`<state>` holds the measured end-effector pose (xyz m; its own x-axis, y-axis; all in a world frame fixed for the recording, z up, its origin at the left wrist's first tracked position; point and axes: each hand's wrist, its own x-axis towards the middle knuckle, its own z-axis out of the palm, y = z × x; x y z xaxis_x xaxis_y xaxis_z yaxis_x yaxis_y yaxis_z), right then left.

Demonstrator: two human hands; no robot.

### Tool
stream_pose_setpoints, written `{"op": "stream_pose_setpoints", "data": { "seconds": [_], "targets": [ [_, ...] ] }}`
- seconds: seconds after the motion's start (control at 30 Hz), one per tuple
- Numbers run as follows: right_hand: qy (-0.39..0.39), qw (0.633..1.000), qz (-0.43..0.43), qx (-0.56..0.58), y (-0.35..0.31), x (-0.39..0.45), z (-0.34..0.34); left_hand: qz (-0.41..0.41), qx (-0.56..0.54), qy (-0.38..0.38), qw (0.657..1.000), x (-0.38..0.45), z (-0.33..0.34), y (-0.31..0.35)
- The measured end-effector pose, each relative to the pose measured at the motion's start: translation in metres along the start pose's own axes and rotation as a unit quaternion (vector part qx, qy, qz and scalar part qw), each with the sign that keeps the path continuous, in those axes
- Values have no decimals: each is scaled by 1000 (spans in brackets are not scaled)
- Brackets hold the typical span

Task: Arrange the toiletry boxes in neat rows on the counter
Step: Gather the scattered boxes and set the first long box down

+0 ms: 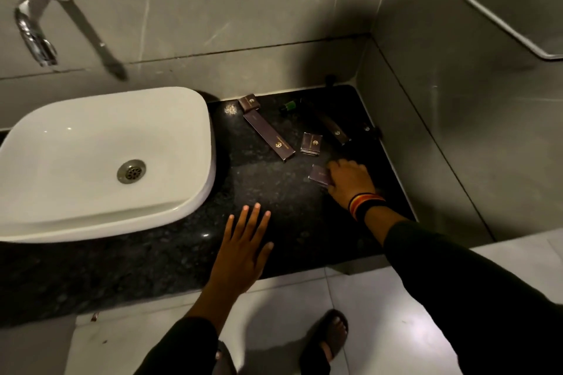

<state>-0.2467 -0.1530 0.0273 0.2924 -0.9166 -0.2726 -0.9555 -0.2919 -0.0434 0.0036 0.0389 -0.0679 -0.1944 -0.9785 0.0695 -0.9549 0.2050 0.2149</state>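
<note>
Several dark brown toiletry boxes with gold logos lie scattered on the black granite counter [268,198]. A long box [268,138] lies diagonally near the sink. A small square box [249,102] sits by the back wall. Another small box [311,143] lies in the middle, and a second long box [334,128] lies in shadow towards the right. My right hand [350,184] grips a small box [320,175] low over the counter. My left hand [243,248] hovers flat above the counter's front edge, fingers spread, holding nothing.
A white basin [100,161] fills the counter's left side, with a chrome wall tap [39,9] above it. A small green-capped bottle [288,106] lies near the back wall. Tiled walls close the back and right. My sandalled foot [332,338] stands on the pale floor below.
</note>
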Motion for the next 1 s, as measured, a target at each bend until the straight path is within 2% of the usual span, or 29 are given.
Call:
{"op": "stream_pose_setpoints", "data": {
  "seconds": [0.07,0.17,0.27,0.47,0.67,0.9,1.0],
  "targets": [
    [-16,996,28,89,-11,-11,3,33,3,-8,999,0,-2,-8],
    [7,976,66,208,-34,-41,17,90,2,-30,995,-4,-6,-26],
    [9,971,88,221,-57,-64,29,136,-8,-54,989,-9,-13,-43],
    [30,954,163,250,-84,-67,28,199,-38,-50,978,-11,-20,-63],
    [40,946,171,273,-99,-47,28,260,-63,-50,962,2,-21,-80],
    [40,942,147,299,-107,-22,21,251,-78,-58,963,4,-19,-83],
    [81,930,161,322,-96,-2,7,247,-73,-60,964,6,-19,-83]
  ]
}}
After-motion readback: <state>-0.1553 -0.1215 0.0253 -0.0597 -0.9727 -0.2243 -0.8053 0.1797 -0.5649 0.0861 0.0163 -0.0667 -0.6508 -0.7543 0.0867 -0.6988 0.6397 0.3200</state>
